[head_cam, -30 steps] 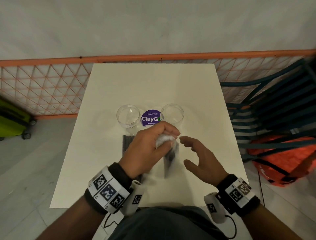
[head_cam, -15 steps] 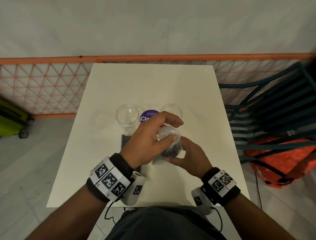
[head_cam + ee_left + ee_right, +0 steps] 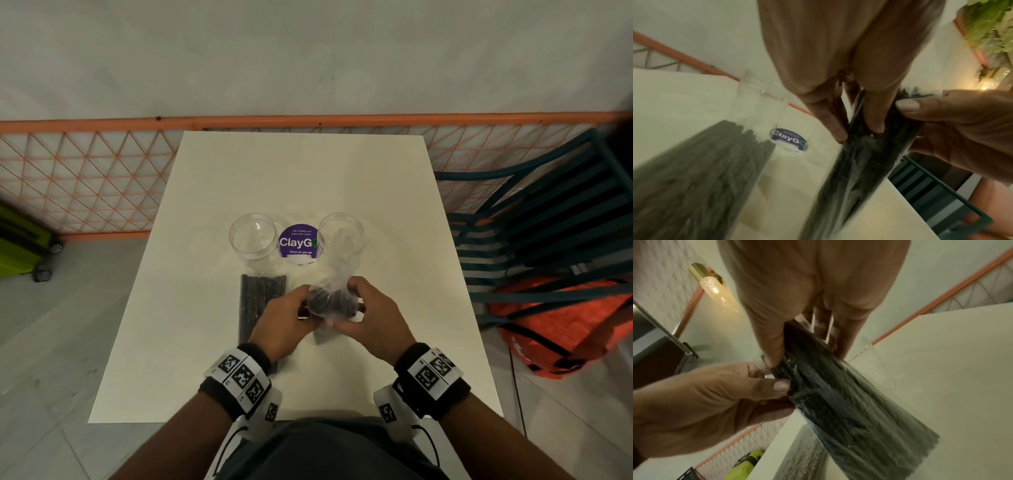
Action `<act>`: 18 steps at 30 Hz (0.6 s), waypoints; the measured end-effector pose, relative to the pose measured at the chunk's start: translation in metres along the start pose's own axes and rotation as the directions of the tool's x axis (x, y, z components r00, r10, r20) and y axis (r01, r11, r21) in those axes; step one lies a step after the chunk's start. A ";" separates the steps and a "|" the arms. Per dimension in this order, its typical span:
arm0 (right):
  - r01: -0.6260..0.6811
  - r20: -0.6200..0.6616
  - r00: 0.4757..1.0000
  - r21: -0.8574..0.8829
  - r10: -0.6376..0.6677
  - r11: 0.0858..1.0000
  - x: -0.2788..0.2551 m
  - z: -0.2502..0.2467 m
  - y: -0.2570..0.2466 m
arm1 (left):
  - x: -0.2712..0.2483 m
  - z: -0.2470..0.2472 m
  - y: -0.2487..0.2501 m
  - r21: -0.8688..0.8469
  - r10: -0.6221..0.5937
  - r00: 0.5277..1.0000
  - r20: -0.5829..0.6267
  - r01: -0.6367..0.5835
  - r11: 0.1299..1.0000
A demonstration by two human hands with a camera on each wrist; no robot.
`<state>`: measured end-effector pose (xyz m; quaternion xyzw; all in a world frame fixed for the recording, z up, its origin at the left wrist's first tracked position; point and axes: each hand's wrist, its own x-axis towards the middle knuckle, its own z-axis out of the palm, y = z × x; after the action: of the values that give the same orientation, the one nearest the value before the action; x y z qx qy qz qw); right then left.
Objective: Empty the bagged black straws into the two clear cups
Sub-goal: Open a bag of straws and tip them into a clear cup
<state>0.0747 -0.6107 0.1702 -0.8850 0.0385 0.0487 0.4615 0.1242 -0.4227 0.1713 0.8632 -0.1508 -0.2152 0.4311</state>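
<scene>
Black straws [image 3: 331,301] inside a clear, slightly milky bag [image 3: 342,255]. Two see-through cups [image 3: 252,236] on a cream-white table [image 3: 301,171]. Purple round sticker [image 3: 296,244] with white lettering. Orange diamond-mesh fence [image 3: 85,178], lime green case [image 3: 20,245], dark teal slatted chair [image 3: 548,219], black-and-white checker tags on wristbands [image 3: 241,375].

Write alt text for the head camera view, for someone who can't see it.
Both hands, left hand and right hand, hold an upright clear bag of black straws above a white table. Beyond stand two empty clear cups flanking a purple ClayGo sticker; a second straw bundle lies flat at left.
</scene>
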 end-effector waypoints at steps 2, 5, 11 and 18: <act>-0.036 0.119 0.992 0.007 0.035 0.999 0.001 0.002 0.006 | 0.002 0.005 -0.005 -0.035 -0.003 0.998 -0.057 0.001 0.999; -0.053 0.154 0.986 -0.043 0.059 0.998 0.001 0.008 0.019 | 0.000 0.013 -0.004 -0.062 0.034 0.996 -0.083 -0.039 0.997; -0.068 0.059 0.996 -0.068 0.072 0.995 0.005 0.006 0.023 | 0.004 0.017 -0.014 -0.123 0.045 0.987 -0.156 -0.065 0.990; -0.103 0.139 0.981 -0.212 0.134 0.972 0.007 0.016 0.037 | 0.000 0.034 -0.037 0.225 0.014 1.000 0.016 -0.017 0.974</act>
<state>0.0767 -0.6193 0.1301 -0.9173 0.0508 0.1474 0.3665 0.1097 -0.4238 0.1231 0.9037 -0.1841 -0.1997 0.3309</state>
